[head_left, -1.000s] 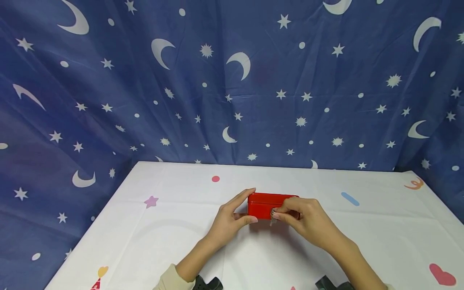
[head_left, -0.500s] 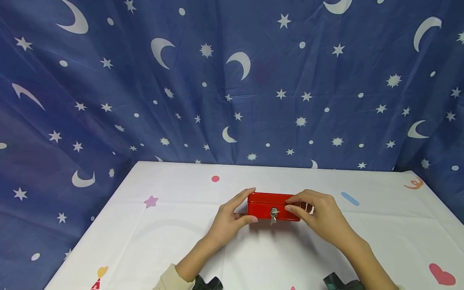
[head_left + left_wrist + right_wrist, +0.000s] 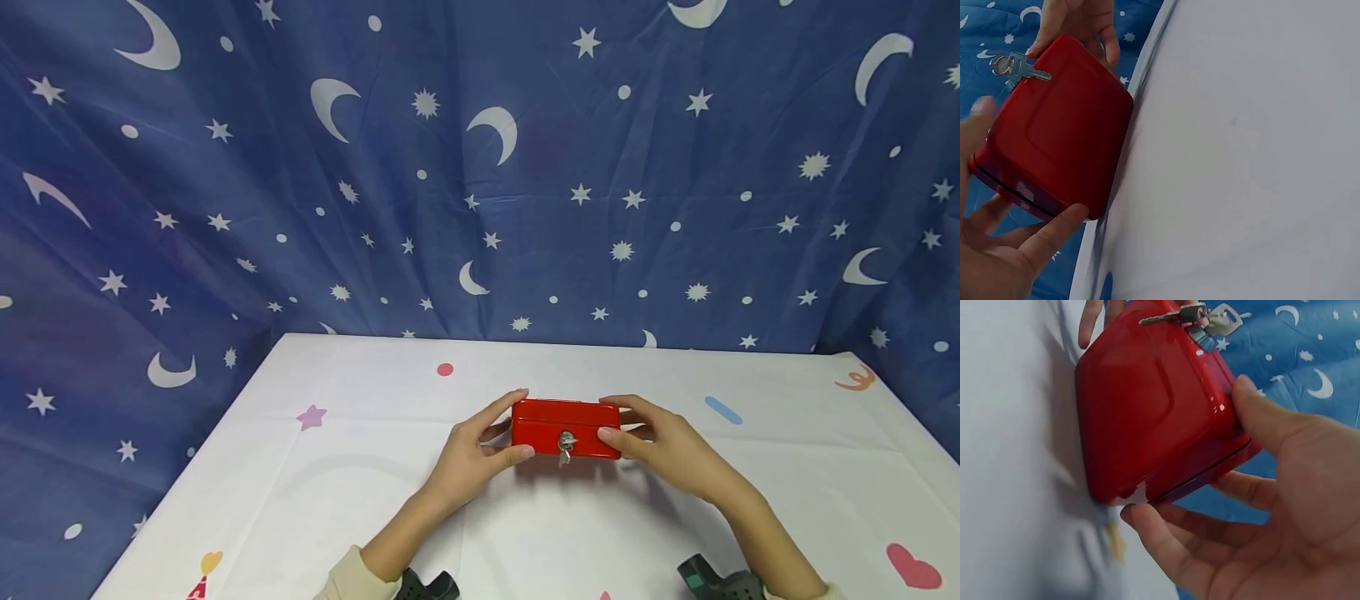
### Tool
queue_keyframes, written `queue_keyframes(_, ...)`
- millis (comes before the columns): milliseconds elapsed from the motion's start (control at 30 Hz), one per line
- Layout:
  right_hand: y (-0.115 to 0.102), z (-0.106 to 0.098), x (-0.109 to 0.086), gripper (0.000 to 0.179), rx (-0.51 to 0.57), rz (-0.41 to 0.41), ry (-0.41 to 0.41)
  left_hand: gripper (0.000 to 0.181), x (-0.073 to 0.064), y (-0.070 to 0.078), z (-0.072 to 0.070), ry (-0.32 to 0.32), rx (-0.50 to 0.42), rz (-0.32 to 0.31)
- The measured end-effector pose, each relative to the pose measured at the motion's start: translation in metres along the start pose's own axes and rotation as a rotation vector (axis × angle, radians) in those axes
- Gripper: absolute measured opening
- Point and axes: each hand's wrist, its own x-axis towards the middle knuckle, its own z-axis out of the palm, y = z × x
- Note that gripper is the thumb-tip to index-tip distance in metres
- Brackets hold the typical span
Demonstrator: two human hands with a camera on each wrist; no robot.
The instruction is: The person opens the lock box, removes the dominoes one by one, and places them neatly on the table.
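Observation:
A small red cash box (image 3: 540,432) is held above the white table at mid-view, its lid shut and its lock side towards me. From the lock on its front hang keys (image 3: 566,454), one of them inserted. My left hand (image 3: 467,454) grips the left end, thumb at the front and forefinger at the top back edge. At the right end, my right hand (image 3: 671,446) holds it, with the thumb on the front face. Both wrist views show the underside of the box (image 3: 1063,125) and a key (image 3: 1160,319) near its edge. Whether the back edge touches the table is unclear.
A white cloth with printed shapes covers the table (image 3: 360,517). Behind it hangs a blue curtain (image 3: 555,242) with moons and stars. Dark wrist devices show below the left hand (image 3: 427,586) and the right hand (image 3: 720,581).
My right hand has let go of the keys and moved right to grip the right end of the cash box. My left hand and the box stay almost where they were.

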Motion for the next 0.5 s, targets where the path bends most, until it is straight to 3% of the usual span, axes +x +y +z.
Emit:
queue_keyframes(167, 0.008, -0.001, 0.002, 0.060, 0.134, 0.031, -0.051, 0.056, 0.001, -0.011, 0.003, 0.020, -0.006, -0.002)
queue_keyframes(333, 0.014, 0.000, 0.002, 0.055, 0.129, -0.042, -0.048, 0.060, 0.002, -0.025, 0.008, 0.046, 0.006, -0.085)
queue_keyframes(500, 0.017, 0.002, 0.002, 0.052, 0.122, -0.101, -0.025, 0.066, 0.002, -0.024, 0.012, 0.046, -0.020, -0.149)
